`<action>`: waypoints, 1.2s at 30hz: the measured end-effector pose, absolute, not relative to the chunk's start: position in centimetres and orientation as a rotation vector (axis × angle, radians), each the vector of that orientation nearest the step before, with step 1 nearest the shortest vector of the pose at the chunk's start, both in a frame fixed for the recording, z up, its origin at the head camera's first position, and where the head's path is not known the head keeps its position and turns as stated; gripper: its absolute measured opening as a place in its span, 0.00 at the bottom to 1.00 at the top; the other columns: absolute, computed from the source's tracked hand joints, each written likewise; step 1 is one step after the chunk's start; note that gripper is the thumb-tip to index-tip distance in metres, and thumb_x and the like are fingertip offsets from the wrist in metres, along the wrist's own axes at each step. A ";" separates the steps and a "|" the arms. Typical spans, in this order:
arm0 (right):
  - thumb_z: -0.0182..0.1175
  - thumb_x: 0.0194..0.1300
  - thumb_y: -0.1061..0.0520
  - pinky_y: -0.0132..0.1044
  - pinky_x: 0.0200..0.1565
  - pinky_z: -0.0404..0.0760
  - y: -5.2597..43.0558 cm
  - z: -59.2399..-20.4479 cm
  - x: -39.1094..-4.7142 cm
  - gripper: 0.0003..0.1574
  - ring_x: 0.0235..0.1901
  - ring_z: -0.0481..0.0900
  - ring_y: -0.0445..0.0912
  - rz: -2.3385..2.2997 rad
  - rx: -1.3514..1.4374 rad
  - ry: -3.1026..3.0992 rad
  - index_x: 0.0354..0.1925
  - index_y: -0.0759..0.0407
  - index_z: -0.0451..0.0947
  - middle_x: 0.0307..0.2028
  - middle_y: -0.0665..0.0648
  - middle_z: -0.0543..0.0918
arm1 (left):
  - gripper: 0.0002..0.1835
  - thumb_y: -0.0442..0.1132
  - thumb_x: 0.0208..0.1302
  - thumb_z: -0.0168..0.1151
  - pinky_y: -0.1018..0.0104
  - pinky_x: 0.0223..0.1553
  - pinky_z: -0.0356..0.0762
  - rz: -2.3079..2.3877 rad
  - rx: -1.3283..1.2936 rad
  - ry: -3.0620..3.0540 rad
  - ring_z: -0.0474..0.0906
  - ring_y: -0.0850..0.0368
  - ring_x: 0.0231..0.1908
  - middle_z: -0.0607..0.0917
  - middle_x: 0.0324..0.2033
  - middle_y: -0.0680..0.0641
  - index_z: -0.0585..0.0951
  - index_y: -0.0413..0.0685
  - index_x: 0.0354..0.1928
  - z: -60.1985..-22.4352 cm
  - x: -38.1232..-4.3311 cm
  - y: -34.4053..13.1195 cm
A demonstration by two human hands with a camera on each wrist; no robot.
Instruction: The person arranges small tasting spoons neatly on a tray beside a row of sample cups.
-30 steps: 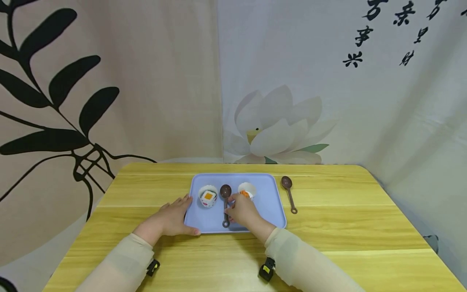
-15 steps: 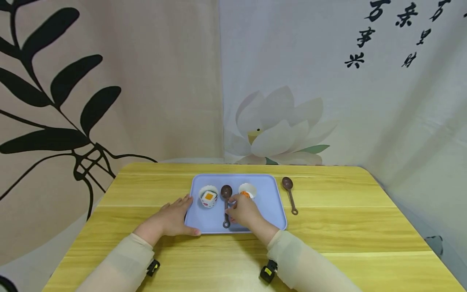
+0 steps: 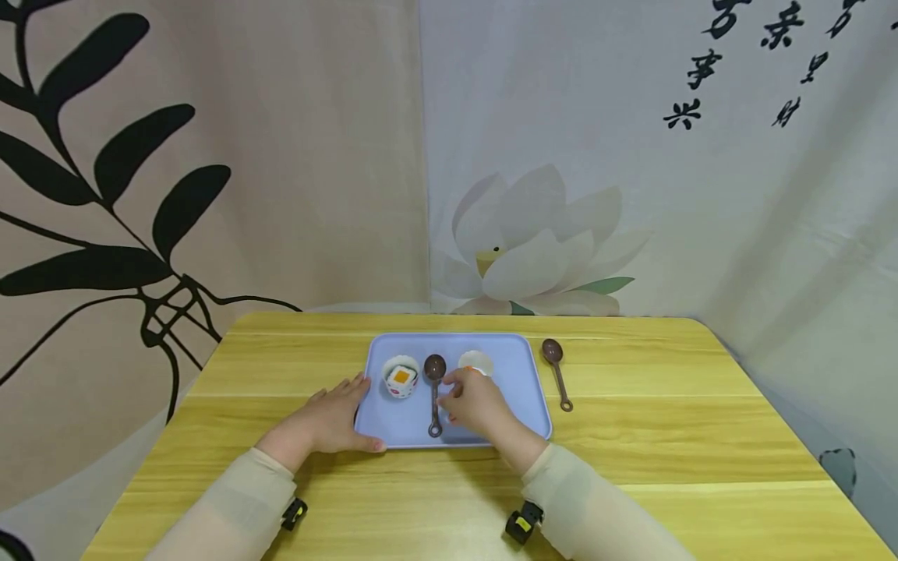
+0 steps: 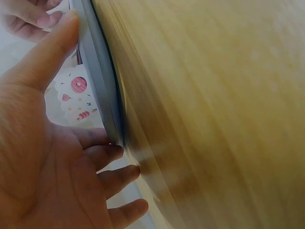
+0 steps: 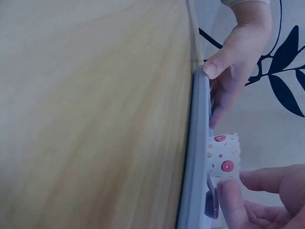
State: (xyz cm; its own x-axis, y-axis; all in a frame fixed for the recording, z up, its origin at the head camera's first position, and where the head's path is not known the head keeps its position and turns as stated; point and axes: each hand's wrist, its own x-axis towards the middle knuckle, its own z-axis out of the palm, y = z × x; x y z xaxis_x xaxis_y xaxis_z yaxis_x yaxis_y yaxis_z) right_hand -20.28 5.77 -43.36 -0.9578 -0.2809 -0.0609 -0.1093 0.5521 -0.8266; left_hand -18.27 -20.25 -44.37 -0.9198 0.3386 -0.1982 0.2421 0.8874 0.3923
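Note:
A light blue tray [image 3: 393,421] lies on the table. My left hand [image 3: 330,421] rests at its front left corner, fingers spread along the left side and thumb at the front edge. On the tray, a brown spoon [image 3: 435,397] lies bowl-end away from me. My right hand [image 3: 477,401] hovers just right of its handle; in the right wrist view the thumb and forefinger [image 5: 267,180] stand apart with nothing between them. Left of the spoon is a patterned paper cup [image 5: 226,155] holding a white and orange piece [image 3: 401,376]. Another paper cup [image 3: 477,359] is partly hidden behind my right hand.
A second brown spoon [image 3: 557,374] lies on the wooden table [image 3: 652,421] to the right of the tray. A curtain [image 3: 323,195] with plant and flower prints hangs behind the table's far edge.
My right hand has drawn slightly to the right, away from the spoon on the tray, which stays lying there. The left hand keeps its place at the tray.

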 end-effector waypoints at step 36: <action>0.69 0.64 0.55 0.40 0.36 0.78 6.3 -41.5 -23.9 0.17 0.33 0.79 0.43 -1.103 -0.369 2.888 0.50 0.58 0.84 0.34 0.49 0.84 | 0.67 0.69 0.46 0.73 0.30 0.69 0.49 0.484 0.589 2.831 0.53 0.29 0.73 0.56 0.74 0.29 0.56 0.29 0.74 -46.2 -26.1 -22.7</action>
State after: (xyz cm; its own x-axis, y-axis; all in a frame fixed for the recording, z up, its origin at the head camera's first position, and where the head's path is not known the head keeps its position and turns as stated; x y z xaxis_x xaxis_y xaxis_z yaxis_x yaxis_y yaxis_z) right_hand -23.92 6.35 -41.49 -0.9715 -0.2298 0.0576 -0.2097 0.7211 -0.6604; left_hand -26.15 -22.69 -46.20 -0.8983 0.4181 -0.1352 0.3495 0.8663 0.3568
